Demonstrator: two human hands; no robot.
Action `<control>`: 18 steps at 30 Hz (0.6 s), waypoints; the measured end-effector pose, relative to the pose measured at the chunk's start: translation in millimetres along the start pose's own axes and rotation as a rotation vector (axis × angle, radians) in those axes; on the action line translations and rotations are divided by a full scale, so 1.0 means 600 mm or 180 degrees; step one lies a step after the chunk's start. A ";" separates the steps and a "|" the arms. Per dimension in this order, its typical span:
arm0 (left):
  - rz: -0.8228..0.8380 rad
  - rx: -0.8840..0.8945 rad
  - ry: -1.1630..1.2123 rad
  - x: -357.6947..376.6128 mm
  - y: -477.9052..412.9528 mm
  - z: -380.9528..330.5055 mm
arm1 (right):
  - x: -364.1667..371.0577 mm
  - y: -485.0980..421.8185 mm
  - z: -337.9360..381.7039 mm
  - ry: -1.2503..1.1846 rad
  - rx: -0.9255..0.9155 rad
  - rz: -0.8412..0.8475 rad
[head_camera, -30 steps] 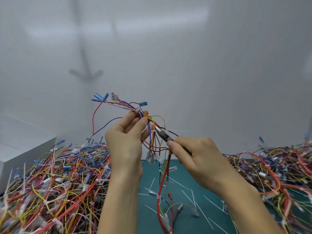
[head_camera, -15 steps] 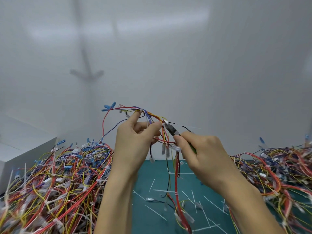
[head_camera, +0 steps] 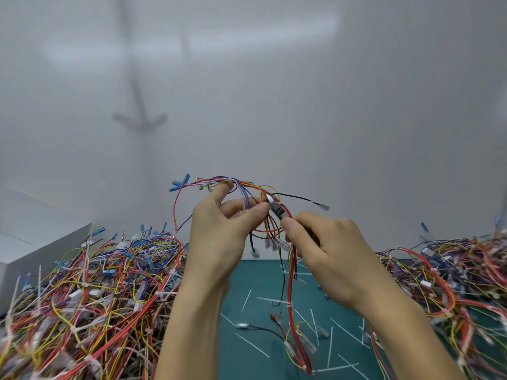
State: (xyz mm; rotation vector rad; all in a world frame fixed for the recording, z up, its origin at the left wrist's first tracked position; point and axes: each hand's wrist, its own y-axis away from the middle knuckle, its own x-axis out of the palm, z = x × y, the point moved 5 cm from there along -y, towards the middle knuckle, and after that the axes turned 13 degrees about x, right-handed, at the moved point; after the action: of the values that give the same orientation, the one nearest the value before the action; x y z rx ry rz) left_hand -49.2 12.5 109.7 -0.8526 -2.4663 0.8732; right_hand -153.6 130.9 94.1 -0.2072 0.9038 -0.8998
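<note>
Right now my left hand (head_camera: 219, 237) holds a harness (head_camera: 248, 186) up in front of the wall (head_camera: 301, 91). Thumb and middle fingers pinch a few of its wires, and the forefinger is raised under the top of the loop. My right hand (head_camera: 326, 250) is curled round the cutters (head_camera: 278, 211), whose handles are buried in my fist (only the dark head and the pale tip show). The tip sits in among the wires, just beside my left thumb. Whether the blades are biting on anything, I cannot tell.

The harness hangs well above the mat (head_camera: 247, 360). Blue terminals (head_camera: 179, 183) stick out to the left at its top, and a black lead (head_camera: 299, 198) reaches right, ending in a small plug. Red wires (head_camera: 292, 283) trail down between my wrists and touch the mat.

White tie offcuts (head_camera: 251, 344) lie scattered on the green surface, near a loose black wire with a metal end (head_camera: 241, 325). Left of my arm is a big pile (head_camera: 82, 297) of tangled harnesses, and a second pile (head_camera: 452, 270) sits to the right. A white box (head_camera: 33, 242) stands behind the left one.
</note>
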 end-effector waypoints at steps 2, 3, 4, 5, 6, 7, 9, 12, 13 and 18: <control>-0.0012 0.0000 0.0015 0.000 0.000 0.001 | 0.001 0.000 0.000 -0.0013 0.0022 -0.0015; -0.0017 0.0005 0.0016 -0.001 0.000 0.001 | 0.001 0.000 0.000 -0.0004 0.0018 -0.0034; -0.0021 0.0010 0.0015 -0.001 0.000 0.001 | 0.001 0.000 -0.001 0.0005 0.0005 -0.0055; -0.0027 0.0012 0.0015 -0.002 0.000 0.001 | 0.002 0.000 -0.001 0.0003 -0.0013 -0.0069; -0.0030 0.0012 0.0016 -0.002 0.000 0.001 | 0.003 0.000 -0.001 -0.0015 -0.0034 -0.0074; -0.0029 0.0012 0.0018 -0.002 0.000 0.001 | 0.003 0.000 -0.001 -0.0043 -0.0057 -0.0075; -0.0021 0.0008 0.0029 -0.002 -0.001 0.002 | 0.003 0.000 0.000 -0.0118 -0.0084 -0.0071; 0.0024 0.0047 0.0014 -0.002 -0.002 0.004 | 0.004 0.000 -0.002 -0.0298 -0.0020 0.0024; 0.0036 0.0066 -0.0007 -0.003 -0.002 0.004 | 0.004 0.000 -0.002 -0.0375 0.0008 0.0070; 0.0020 0.0079 -0.0124 -0.008 -0.005 0.009 | 0.004 -0.001 0.000 -0.0681 0.0091 0.0041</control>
State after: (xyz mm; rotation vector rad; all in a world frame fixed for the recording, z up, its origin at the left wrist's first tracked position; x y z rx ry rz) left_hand -49.6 5.2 107.0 -0.8430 -2.4819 0.9292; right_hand -153.4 128.7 93.2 -0.2674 0.6927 -0.8602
